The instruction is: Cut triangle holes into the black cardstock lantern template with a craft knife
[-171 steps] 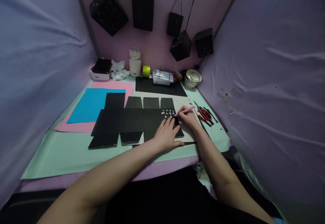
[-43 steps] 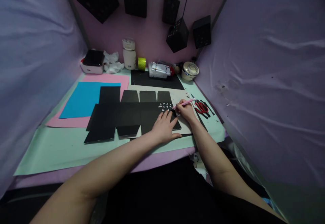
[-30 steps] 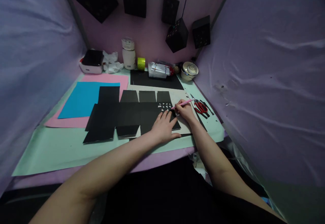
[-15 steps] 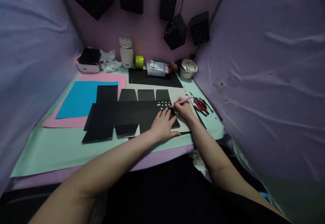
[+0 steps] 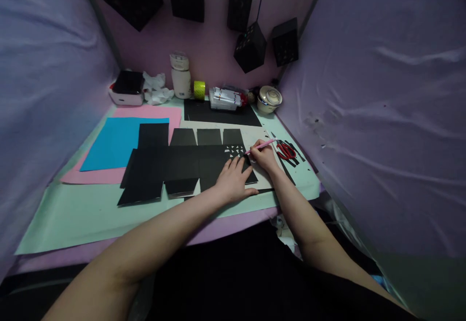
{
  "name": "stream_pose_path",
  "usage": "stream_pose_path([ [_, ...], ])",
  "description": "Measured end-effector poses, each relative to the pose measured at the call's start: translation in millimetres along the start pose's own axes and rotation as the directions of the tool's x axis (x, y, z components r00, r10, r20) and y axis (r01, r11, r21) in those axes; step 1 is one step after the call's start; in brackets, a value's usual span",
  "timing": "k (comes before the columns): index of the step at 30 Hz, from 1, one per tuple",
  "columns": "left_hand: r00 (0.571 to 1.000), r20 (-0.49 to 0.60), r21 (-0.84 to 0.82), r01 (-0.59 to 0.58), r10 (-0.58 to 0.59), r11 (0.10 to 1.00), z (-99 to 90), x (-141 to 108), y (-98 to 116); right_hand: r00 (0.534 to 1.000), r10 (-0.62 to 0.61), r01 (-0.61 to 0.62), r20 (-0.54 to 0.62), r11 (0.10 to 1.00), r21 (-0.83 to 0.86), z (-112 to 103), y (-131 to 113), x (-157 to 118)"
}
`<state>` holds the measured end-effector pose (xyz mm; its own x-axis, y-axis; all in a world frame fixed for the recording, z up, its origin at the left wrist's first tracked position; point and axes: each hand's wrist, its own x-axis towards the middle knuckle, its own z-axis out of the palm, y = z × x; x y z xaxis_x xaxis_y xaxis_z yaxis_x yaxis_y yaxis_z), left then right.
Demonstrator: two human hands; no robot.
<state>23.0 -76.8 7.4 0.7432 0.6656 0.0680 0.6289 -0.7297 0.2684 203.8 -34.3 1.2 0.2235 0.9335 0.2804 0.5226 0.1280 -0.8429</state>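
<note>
A black card sheet with trapezoid flaps along its edges lies flat on a pale board. Near its right end is a cluster of small triangular cut-outs, through which the pale board shows. My left hand rests on the card just below them, fingers spread and pressing down. Pinched in my right hand is a slim pink pen-shaped craft knife. Its tip meets the card at the right side of the cut-outs; the blade itself is too small to make out.
Red-handled scissors lie among black scraps at the right. Blue paper and pink paper lie left. Along the back stand a white bottle, yellow tape, a plastic pack and a lidded bowl. Black boxes hang above.
The view has shifted very slightly. Both hands stay in nearly the same place on the card, and the pink craft knife shows hardly any movement.
</note>
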Motion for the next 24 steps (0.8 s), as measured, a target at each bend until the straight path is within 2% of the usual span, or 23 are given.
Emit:
stream_pose_path([
  [24, 1.000, -0.005, 0.009, 0.000, 0.000, 1.000, 0.7, -0.2, -0.6, 0.998, 0.006, -0.009, -0.063, 0.999, -0.042, 0.1, -0.2, 1.6],
])
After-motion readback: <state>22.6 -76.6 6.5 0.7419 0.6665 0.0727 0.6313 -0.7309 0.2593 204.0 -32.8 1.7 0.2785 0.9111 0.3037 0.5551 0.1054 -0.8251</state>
